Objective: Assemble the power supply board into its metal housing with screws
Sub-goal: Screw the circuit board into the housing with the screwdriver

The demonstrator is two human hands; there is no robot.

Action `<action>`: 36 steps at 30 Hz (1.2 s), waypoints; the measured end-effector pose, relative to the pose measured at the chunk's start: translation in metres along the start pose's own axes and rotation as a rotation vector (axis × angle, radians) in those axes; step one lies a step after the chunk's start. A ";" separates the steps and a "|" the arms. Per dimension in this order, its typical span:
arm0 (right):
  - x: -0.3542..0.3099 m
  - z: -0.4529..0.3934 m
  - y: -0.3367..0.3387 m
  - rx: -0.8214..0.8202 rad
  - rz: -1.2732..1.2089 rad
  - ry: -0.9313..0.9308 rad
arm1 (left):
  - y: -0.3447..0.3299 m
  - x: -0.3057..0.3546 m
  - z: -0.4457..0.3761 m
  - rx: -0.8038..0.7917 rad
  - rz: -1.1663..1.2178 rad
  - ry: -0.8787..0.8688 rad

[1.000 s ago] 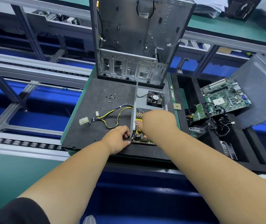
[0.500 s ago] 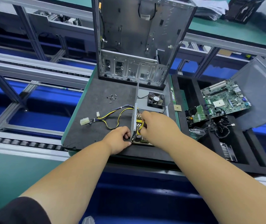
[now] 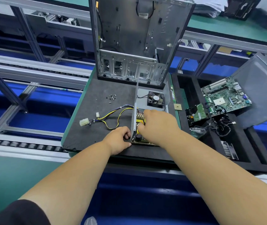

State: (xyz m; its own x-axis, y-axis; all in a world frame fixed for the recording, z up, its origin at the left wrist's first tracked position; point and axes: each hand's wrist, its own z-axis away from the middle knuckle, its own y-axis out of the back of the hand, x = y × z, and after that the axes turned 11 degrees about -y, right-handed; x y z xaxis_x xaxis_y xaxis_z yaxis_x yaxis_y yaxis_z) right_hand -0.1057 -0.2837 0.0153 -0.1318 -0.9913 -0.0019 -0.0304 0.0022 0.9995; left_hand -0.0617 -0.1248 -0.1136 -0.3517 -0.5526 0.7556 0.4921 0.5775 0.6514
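The open metal housing point(image 3: 152, 95) lies on a dark mat point(image 3: 100, 114), with a black fan point(image 3: 155, 99) in its far part. The power supply board point(image 3: 140, 116) sits in the near part, mostly covered by my right hand point(image 3: 157, 125). That hand grips a yellow-handled screwdriver point(image 3: 137, 131) pointing down at the board's near left corner. My left hand point(image 3: 118, 138) holds the near end of the housing's perforated side wall point(image 3: 133, 120). Several small screws point(image 3: 111, 97) lie loose on the mat to the left. The screwdriver tip is hidden.
A yellow and black cable harness point(image 3: 110, 118) with white plugs trails left from the housing. An upright computer case point(image 3: 137, 39) stands behind. On the right, a black foam tray point(image 3: 186, 88) holds a green motherboard point(image 3: 225, 96), a small board point(image 3: 198, 113) and cables.
My right hand has shifted slightly over the board with the screwdriver, turning at the near left corner. My left hand has stayed on the side wall.
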 end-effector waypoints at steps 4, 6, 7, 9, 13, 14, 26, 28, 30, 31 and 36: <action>0.003 0.002 0.001 -0.006 -0.040 0.136 | 0.000 0.001 0.000 0.005 -0.002 -0.001; 0.003 0.004 -0.001 0.028 0.080 0.115 | 0.000 0.001 0.000 0.005 -0.003 0.004; 0.004 0.005 -0.002 0.038 0.125 0.099 | -0.001 0.001 0.000 0.005 -0.003 0.009; 0.005 0.007 -0.003 0.040 0.121 0.094 | -0.001 0.002 -0.001 0.001 -0.002 0.020; 0.006 0.005 0.006 -0.108 -0.021 0.155 | 0.000 0.001 -0.001 -0.006 0.004 0.029; 0.005 0.004 0.008 -0.123 -0.020 0.164 | -0.001 0.000 -0.001 -0.004 0.005 0.027; -0.002 -0.003 -0.003 -0.056 0.093 -0.071 | -0.003 0.001 -0.002 0.008 -0.002 0.039; -0.001 -0.002 0.000 -0.108 -0.098 -0.011 | -0.003 0.001 -0.003 0.010 0.001 0.036; 0.000 0.000 0.003 -0.111 -0.147 0.139 | -0.003 0.002 -0.003 0.012 0.002 0.026; 0.002 0.001 0.002 -0.086 -0.146 0.196 | -0.002 0.002 -0.003 0.014 0.004 0.022; 0.008 -0.005 -0.001 -0.050 -0.088 0.092 | -0.002 0.001 -0.002 0.013 0.003 0.017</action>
State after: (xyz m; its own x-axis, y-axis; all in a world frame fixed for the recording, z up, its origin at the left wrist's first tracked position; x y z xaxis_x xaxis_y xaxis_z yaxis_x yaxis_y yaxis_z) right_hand -0.1021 -0.2918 0.0145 -0.0388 -0.9952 -0.0894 0.0115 -0.0899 0.9959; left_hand -0.0614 -0.1278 -0.1147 -0.3363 -0.5607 0.7566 0.4829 0.5871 0.6497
